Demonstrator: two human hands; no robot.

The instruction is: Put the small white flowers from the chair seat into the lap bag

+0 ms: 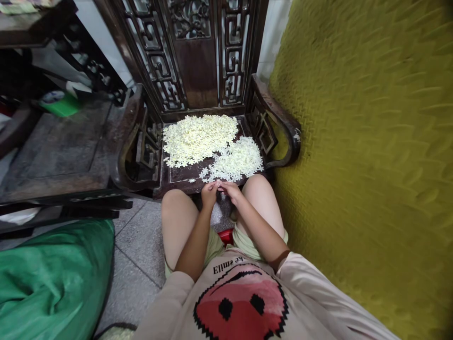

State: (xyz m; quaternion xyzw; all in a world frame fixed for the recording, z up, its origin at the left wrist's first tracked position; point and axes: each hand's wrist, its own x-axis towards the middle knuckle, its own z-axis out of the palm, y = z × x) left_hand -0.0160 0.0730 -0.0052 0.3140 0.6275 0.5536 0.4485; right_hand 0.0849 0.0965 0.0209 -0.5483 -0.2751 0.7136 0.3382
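Note:
My left hand point(209, 194) and my right hand point(231, 191) meet at the chair seat's front edge, fingertips pinched together. Between them is a tiny pale piece point(218, 183) that looks like one of the small flowers; its details are too small to make out. Just beyond my fingers spreads a heap of whitish flower-shaped pieces point(240, 158). Farther back and to the left is a larger, yellower heap of flower-shaped pieces point(201, 137). A single loose flower piece point(192, 180) lies apart near the front edge.
Both heaps rest on a dark carved wooden chair point(163, 182) with curved armrests. A yellow textured surface point(361, 156) rises close on the right. To the left are another wooden seat point(67, 151), a green tape roll point(61, 103) and a green sack point(56, 274).

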